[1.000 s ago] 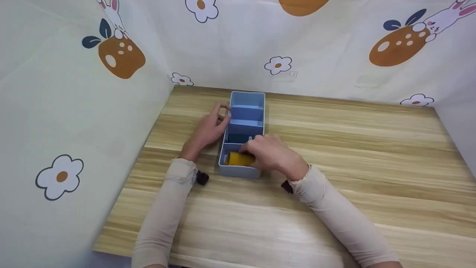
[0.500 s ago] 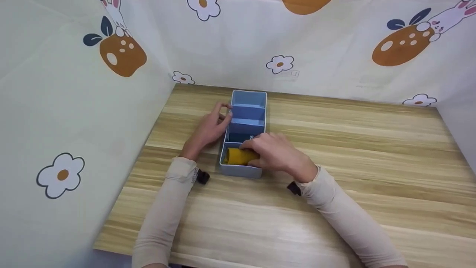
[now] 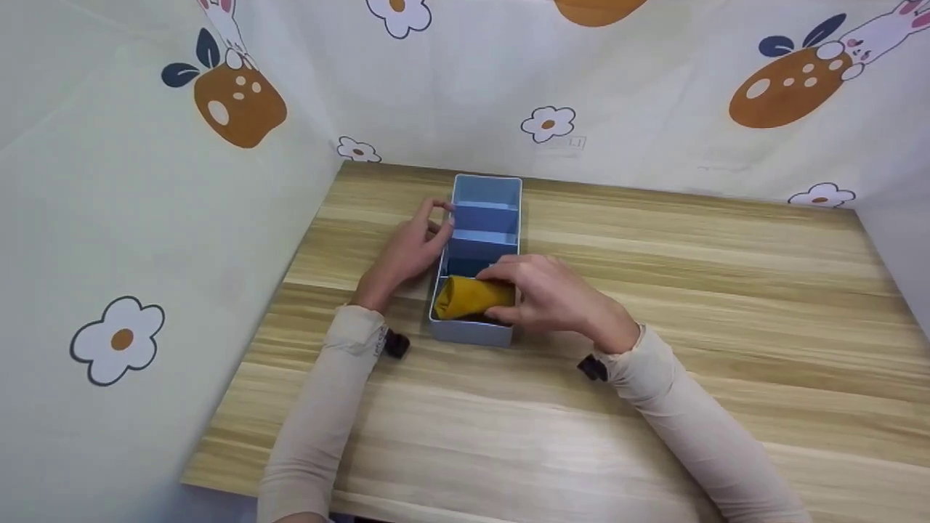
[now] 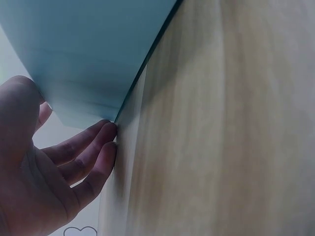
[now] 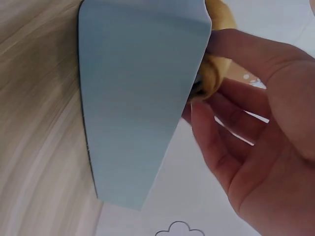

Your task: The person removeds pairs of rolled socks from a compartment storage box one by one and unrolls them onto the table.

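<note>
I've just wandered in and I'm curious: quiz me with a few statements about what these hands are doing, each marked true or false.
1. The right hand holds a rolled yellow cloth. True.
2. The left hand touches the outside of the blue box. True.
3. The box has only two compartments. False: it has four.
4. The yellow cloth is at the far end of the box. False: it is at the near end.
5. The table has a wood-grain top. True.

Wood-grain tabletop (image 3: 690,305), pale backdrop (image 3: 450,80), printed white flowers (image 3: 118,340), printed orange fruits (image 3: 781,98) (two hugged by rabbits (image 3: 875,43))
</note>
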Available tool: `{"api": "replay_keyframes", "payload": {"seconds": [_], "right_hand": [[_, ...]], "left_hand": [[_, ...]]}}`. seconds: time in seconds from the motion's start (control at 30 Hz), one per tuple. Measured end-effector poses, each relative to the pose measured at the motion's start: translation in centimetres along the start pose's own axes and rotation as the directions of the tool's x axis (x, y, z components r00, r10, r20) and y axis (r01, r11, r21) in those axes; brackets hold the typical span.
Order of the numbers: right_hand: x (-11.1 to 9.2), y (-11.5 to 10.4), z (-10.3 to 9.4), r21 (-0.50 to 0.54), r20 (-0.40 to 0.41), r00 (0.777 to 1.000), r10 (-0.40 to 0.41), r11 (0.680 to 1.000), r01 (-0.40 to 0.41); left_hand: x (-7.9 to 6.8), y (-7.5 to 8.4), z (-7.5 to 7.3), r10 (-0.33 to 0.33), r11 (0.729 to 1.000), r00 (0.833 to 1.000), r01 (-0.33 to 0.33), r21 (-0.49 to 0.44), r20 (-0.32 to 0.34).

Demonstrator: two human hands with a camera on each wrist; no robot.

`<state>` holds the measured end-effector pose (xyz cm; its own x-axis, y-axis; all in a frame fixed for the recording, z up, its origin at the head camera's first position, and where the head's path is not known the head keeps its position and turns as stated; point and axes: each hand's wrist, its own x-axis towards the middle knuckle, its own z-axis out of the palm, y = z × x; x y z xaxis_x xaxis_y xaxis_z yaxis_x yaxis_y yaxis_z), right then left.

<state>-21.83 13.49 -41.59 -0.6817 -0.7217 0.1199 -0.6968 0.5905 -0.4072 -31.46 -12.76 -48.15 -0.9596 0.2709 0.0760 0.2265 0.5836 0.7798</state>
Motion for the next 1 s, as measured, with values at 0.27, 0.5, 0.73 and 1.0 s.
{"api": "replay_keyframes", "payload": {"seconds": [0.27,0.5,0.73,1.0], "right_hand": [[-0.9,1.1,-0.2,0.150,-0.044,0.999,-0.029,0.988,0.035],[-1.5,1.5,-0.3,0.217,-0.102,0.994,-0.032,0.975,0.053],[-2.0,1.9,-0.6,0.270,-0.160,0.987,-0.023,0.961,0.066],[-2.9,2.6,-1.1,0.303,-0.199,0.980,0.000,0.951,0.062]], "left_hand": [[0.2,-0.1,0.0,-0.007,1.000,1.000,0.007,-0.007,0.012],[0.1,-0.2,0.1,0.008,1.000,1.000,-0.008,-0.010,0.005],[0.2,-0.3,0.2,0.022,1.000,1.000,-0.022,-0.002,0.002],[0.2,-0.3,0.1,0.018,1.000,1.000,-0.018,-0.022,0.004]]}}
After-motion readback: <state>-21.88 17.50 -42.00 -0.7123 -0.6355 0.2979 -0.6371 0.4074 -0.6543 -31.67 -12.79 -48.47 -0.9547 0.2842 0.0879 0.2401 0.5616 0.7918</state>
